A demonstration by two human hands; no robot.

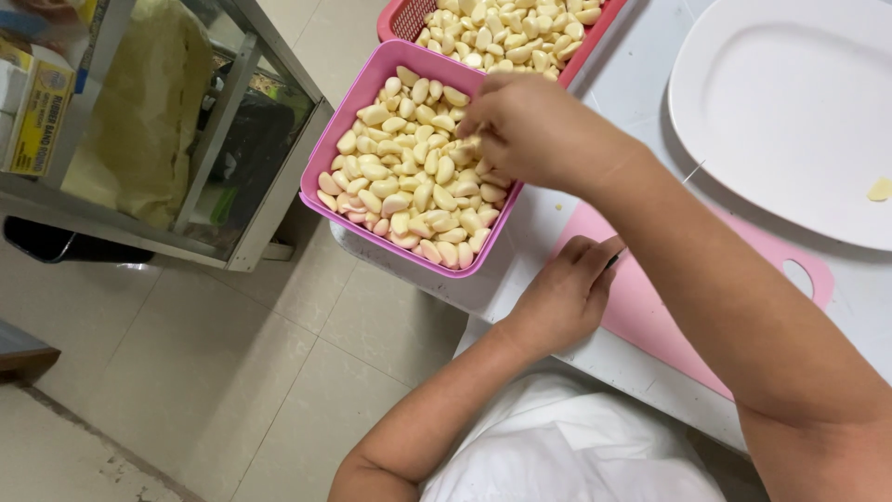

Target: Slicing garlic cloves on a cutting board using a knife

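My right hand [534, 130] reaches across into a pink basket [321, 158] full of peeled garlic cloves [400, 177], and its fingertips pinch together on a clove near the basket's far side. My left hand [567, 293] rests closed at the near edge of a pink cutting board [669, 307]. It grips a dark handle that looks like a knife's. A thin tip [693, 171] shows beyond my right forearm, which hides the blade. The basket overhangs the corner of the white table [632, 84].
A second, redder basket [395, 19] of garlic sits behind the first. A large white platter [790, 102] lies past the board with one garlic piece [879, 190] on it. To the left a metal-framed shelf [251, 93] holds a yellow bag and a box [37, 116] above the tiled floor.
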